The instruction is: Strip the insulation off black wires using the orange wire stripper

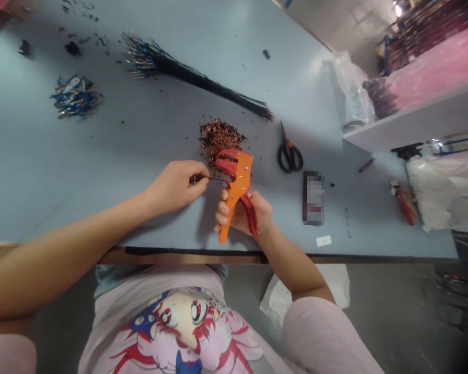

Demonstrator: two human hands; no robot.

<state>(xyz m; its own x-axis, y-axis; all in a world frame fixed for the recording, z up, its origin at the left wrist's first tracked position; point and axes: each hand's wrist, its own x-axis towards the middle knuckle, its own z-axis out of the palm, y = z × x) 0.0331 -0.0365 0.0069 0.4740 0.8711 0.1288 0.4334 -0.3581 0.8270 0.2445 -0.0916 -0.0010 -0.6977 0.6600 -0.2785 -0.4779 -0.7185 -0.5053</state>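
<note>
1. Our left hand point(185, 184) pinches a thin dark wire point(217, 179) between closed fingertips, beside the plier-like tool point(241, 176).
2. Our right hand point(260, 210) wraps around the tool's handles (orange and red), near a coppery heap point(221, 136) on the table point(140, 130).

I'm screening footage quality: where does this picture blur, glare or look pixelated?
Head view: the wire stripper and scissors look fairly sharp; the pink material at upper right is smeared; a glare spot sits near the top right; pixelation hides most of a dark rectangular object.
</note>
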